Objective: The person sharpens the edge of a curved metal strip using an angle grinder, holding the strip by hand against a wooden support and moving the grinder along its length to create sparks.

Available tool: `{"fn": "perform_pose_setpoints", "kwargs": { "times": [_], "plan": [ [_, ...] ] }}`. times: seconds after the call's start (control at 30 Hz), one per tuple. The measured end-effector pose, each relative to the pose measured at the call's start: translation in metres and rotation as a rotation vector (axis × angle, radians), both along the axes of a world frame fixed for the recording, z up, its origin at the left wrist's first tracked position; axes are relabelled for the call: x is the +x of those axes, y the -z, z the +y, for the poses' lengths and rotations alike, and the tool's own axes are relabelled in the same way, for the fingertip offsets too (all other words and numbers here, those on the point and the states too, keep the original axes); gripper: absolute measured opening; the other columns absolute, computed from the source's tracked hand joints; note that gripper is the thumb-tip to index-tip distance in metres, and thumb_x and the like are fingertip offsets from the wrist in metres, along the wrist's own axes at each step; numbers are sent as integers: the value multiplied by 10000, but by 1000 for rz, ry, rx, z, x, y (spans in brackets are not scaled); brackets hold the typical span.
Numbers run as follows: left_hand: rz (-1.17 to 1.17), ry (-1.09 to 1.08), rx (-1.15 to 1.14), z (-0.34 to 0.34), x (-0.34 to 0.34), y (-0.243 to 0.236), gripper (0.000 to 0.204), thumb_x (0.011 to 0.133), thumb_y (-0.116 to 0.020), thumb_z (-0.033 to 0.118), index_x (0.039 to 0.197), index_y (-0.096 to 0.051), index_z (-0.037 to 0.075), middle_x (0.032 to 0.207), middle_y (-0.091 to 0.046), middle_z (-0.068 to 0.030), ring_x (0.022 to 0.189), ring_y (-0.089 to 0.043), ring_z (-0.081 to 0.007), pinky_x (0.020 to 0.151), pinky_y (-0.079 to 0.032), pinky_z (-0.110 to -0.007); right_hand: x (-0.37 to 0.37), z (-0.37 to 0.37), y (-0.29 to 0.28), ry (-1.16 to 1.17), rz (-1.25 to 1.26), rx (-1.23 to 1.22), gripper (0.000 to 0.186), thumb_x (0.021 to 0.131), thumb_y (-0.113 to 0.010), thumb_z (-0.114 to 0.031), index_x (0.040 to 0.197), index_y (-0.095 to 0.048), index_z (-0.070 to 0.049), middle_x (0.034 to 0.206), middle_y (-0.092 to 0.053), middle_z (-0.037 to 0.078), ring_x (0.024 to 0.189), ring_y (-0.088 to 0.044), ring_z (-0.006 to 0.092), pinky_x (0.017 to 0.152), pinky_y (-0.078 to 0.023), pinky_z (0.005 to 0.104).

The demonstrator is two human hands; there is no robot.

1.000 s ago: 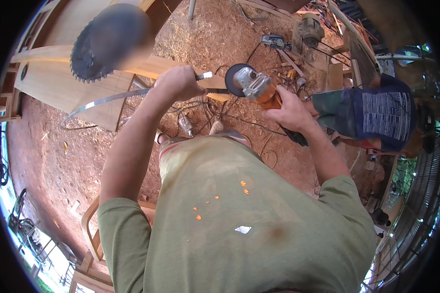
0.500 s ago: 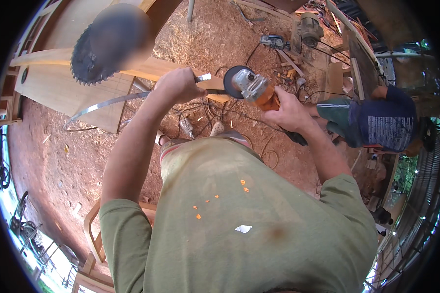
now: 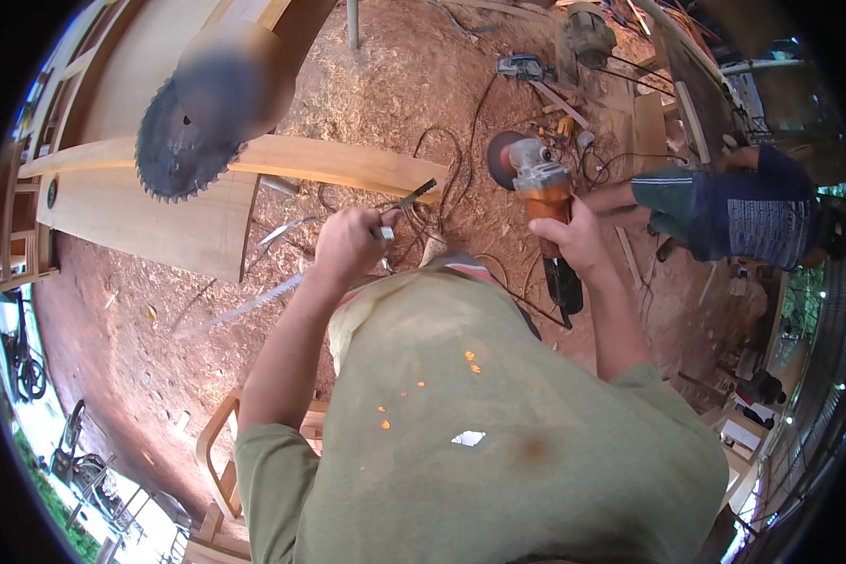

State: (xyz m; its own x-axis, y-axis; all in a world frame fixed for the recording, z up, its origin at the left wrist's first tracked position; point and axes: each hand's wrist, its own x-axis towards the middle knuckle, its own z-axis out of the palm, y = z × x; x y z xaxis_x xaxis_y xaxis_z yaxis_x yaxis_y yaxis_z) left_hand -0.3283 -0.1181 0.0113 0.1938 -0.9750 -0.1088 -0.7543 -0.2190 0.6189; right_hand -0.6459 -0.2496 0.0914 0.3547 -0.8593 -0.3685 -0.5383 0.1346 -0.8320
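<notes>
Reddish ground (image 3: 132,324) strewn with wood shavings spreads below the person, with a pale plank (image 3: 348,162) ahead. Gripped in the right hand (image 3: 575,237), an orange grinder (image 3: 542,191) is held in front of the person's right side; its long axis runs away from the body, leaning slightly left, with the disc (image 3: 504,160) at the far end and the black tail nearest. Clenched around a toothed metal strip (image 3: 417,193), the left hand (image 3: 350,242) leaves one short end slanting forward and right, near the plank's tip, well apart from the disc.
</notes>
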Motion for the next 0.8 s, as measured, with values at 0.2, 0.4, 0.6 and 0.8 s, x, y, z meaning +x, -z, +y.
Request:
{"fn": "perform_pose_setpoints", "kwargs": {
  "times": [0.2, 0.4, 0.6, 0.8],
  "plan": [
    [-33, 44, -285, 13, -27, 35, 434, 979, -611, 228, 587, -599, 42, 609, -596, -132, 560, -612, -339, 546, -499, -461, -18, 24, 8, 119, -103, 79, 550, 750, -780, -206, 1192, -567, 42, 1049, -628, 70, 928, -610, 150, 834, -506, 314],
    [-3, -7, -388, 8, -35, 38, 415, 971, -600, 172, 581, -534, 45, 604, -577, -109, 565, -601, -324, 530, -479, -455, -28, 37, 6, 192, 27, 129, 555, 750, -782, -216, 1188, -560, 41, 1008, -633, 65, 857, -607, 136, 765, -512, 302],
    [107, -34, -365, 3, -23, 34, 470, 983, -605, 191, 559, -481, 33, 560, -521, -142, 499, -522, -348, 492, -412, -467, -16, 43, 3, 204, -28, 135, 523, 760, -784, -203, 1173, -570, 34, 998, -636, 58, 839, -607, 131, 740, -513, 296],
    [184, -65, -266, 8, -3, -11, 515, 998, -619, 241, 554, -480, 19, 515, -456, -156, 457, -472, -338, 467, -361, -437, -13, 47, -1, 214, -67, 109, 518, 772, -780, -199, 1184, -570, 37, 1015, -641, 62, 865, -613, 133, 767, -516, 294]
  ]
}}
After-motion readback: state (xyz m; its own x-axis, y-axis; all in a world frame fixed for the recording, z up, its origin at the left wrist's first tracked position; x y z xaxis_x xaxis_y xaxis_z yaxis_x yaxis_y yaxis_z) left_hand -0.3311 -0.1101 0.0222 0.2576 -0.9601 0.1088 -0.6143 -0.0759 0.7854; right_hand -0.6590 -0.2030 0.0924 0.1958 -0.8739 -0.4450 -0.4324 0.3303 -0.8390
